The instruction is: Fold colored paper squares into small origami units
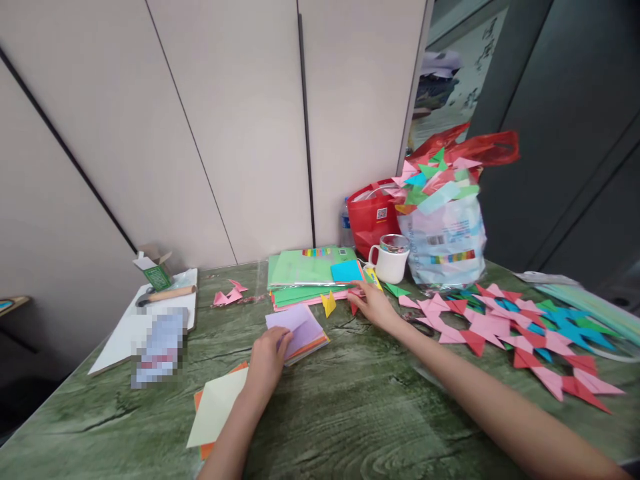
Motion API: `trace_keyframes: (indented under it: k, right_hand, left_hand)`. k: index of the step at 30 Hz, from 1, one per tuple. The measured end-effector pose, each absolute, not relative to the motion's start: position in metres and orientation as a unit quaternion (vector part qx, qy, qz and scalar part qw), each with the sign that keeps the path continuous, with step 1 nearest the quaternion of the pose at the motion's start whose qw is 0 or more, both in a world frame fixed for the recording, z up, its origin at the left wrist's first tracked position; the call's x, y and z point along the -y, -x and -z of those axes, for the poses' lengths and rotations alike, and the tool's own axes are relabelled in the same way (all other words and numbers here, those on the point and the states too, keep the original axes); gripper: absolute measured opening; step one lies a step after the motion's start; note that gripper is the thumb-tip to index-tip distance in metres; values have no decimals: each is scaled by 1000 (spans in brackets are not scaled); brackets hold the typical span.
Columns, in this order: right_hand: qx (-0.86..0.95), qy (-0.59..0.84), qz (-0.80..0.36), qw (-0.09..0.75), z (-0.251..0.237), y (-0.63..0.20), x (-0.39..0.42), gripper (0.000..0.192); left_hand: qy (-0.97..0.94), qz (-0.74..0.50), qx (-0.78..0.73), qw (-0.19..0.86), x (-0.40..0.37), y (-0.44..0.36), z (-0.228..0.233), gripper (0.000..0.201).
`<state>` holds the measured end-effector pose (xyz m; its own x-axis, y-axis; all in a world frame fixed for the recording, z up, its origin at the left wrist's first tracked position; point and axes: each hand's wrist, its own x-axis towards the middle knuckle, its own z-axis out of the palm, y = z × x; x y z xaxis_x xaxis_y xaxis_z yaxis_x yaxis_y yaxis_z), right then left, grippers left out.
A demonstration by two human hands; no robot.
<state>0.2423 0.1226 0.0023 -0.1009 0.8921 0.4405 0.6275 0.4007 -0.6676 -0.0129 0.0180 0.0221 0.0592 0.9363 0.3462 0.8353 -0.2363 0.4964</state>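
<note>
**Hands Over Paper Stacks on the Counter**

Green wood-grain counter (350,413), set against pale wall panels. At far right: clear plastic bag (447,243) stuffed with folded paper pieces, red bag (373,213) just behind and left of it. Spread across the right side: row of folded paper shapes (515,333) in pink, red and blue, lying flat and overlapping. At rear centre: packs of coloured paper (305,273), green on top, a blue sheet (346,271) on the right corner. At left: white board (120,340) carrying a small green box (156,272) and a wooden-handled tool (167,295). Near front left: cream sheet (215,407) over an orange one. White mug (390,261) just beside the clear bag.

Centre: stack of square sheets (303,330), lilac on top, lying flat. Left hand (267,360) resting on the near-left corner of the stack, fingers curled over its edge. Right hand (373,303) reaching toward the paper packs, fingers loosely spread, clamped on nothing, fingertips at a red piece near the pack edge. Small yellow folded piece (329,303) between stack and packs.
</note>
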Motion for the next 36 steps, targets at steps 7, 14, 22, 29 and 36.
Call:
trace_keyframes:
  k: [7,14,22,29,36]
  right_hand:
    - [772,412,-162,457,3,-214,-65,23]
    - [780,367,-250,440,17,-198,-46,15]
    - [611,288,-585,450,16,-191,-37,56]
    - [574,280,-574,512,15,-194,-43,35]
    - [540,330,-540,555,7,-196,-40,29]
  left_hand:
    - [-679,-357,-642,9,-18,13,-21,26]
    - [-715,-390,-578,-54,-19,11,-10,20]
    - [-834,-369,-394,-112,-15,-2,-7,19]
    - [-838,-387,-384,-36,-7,-11,-15,39]
    - [-640,-554,-479,232,-16,-11,-13,98]
